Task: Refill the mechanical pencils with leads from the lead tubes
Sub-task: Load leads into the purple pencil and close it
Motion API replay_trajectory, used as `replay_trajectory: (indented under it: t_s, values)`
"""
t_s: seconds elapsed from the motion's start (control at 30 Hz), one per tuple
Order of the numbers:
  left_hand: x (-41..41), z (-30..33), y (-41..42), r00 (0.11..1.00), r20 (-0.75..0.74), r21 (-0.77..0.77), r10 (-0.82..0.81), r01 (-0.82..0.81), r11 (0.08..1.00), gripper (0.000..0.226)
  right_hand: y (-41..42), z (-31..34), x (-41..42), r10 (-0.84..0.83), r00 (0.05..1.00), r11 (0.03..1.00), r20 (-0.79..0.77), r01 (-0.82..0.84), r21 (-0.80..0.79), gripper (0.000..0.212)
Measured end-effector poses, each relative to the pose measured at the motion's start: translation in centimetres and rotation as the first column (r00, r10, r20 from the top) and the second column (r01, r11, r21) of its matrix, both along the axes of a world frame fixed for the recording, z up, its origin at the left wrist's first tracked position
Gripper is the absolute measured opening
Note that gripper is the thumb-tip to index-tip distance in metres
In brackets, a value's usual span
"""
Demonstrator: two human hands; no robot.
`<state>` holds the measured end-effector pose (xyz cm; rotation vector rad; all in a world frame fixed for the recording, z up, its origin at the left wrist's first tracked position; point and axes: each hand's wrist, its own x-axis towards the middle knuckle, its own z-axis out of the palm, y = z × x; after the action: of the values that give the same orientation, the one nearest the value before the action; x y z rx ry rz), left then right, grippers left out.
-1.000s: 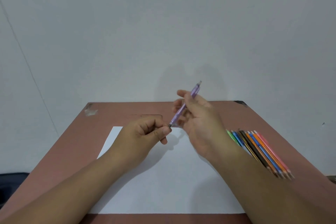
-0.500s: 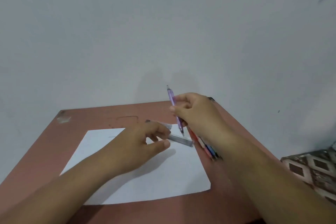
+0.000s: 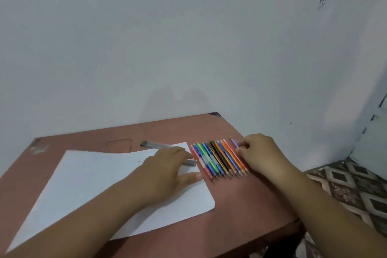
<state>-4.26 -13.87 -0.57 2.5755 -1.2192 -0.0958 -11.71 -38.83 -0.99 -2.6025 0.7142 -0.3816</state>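
A row of several coloured mechanical pencils (image 3: 219,159) lies on the brown table (image 3: 240,199), right of a white paper sheet (image 3: 88,182). My right hand (image 3: 259,153) pinches a purple mechanical pencil (image 3: 235,142) low at the right end of that row. My left hand (image 3: 165,172) lies flat on the paper, thumb stretched out, its fingers resting over a clear lead tube (image 3: 190,162) whose end pokes out beside the row. A second clear lead tube (image 3: 155,144) lies at the paper's far edge. A thin lead (image 3: 139,161) lies on the paper.
The table stands against a pale wall; its right edge drops to a patterned floor (image 3: 354,190). A corner with a door frame (image 3: 374,132) is at the far right.
My right hand has brought the purple pencil from upright above the table down to the right end of the pencil row. My left hand has flattened over the lead tube. The view has swung left.
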Motion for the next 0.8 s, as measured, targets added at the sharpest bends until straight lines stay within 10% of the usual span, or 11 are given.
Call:
replay_trajectory:
  t_s: [0.5, 0.8]
  values:
    - [1.1, -2.6, -0.3, 0.995, 0.1, -0.039, 0.021, -0.017, 0.999, 0.064, 0.6, -1.4, 0.4, 0.013, 0.999, 0.998, 0.03, -0.011, -0.054, 0.033]
    - [3.2, -2.2, 0.0, 0.991, 0.055, -0.04, 0.121, -0.119, 0.992, 0.086, 4.6, -0.3, 1.1, 0.062, 0.991, 0.995, -0.118, -0.071, -0.076, 0.087]
